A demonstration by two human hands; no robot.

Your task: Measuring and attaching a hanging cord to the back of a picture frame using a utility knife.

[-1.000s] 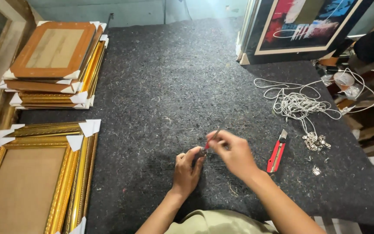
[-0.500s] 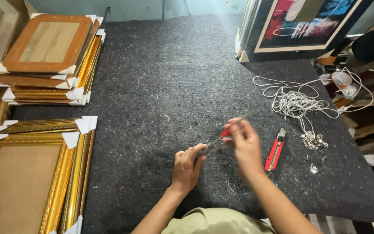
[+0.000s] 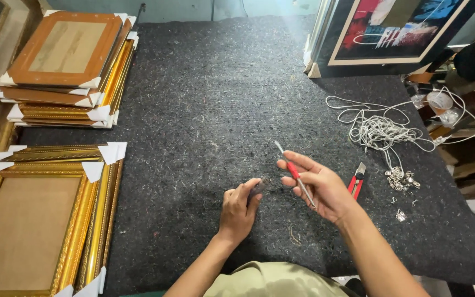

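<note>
Right hand [image 3: 320,187]: raised just above the bench [image 3: 204,99], fingers pinching a thin tool [image 3: 295,175] with a red grip and a bare metal tip that points up and to the left.

Left hand [image 3: 238,212]: resting low on the bench, thumb and fingers pressed together on a small dark piece [image 3: 258,190]; what the piece is cannot be told. Sits just left of the right hand, not touching it.

Bench: covered in dark grey felt flecked with lint.

Cutter [image 3: 357,180]: red handles, lying flat on the felt just right of the right hand.

Cord [image 3: 377,129]: white, in a loose tangle at the right side of the bench, well apart from both hands.

Metal hangers [image 3: 401,179]: small silver pieces in a heap just below the cord, with a few strays nearby.

Gold frames [image 3: 39,220]: stacked at the near left edge, white card protectors on the corners.

Brown frames [image 3: 67,60]: second stack at the far left, topmost one wood-coloured, same white corners.

Framed picture [image 3: 397,30]: black frame, red and blue artwork, leaning at the far right corner.
</note>
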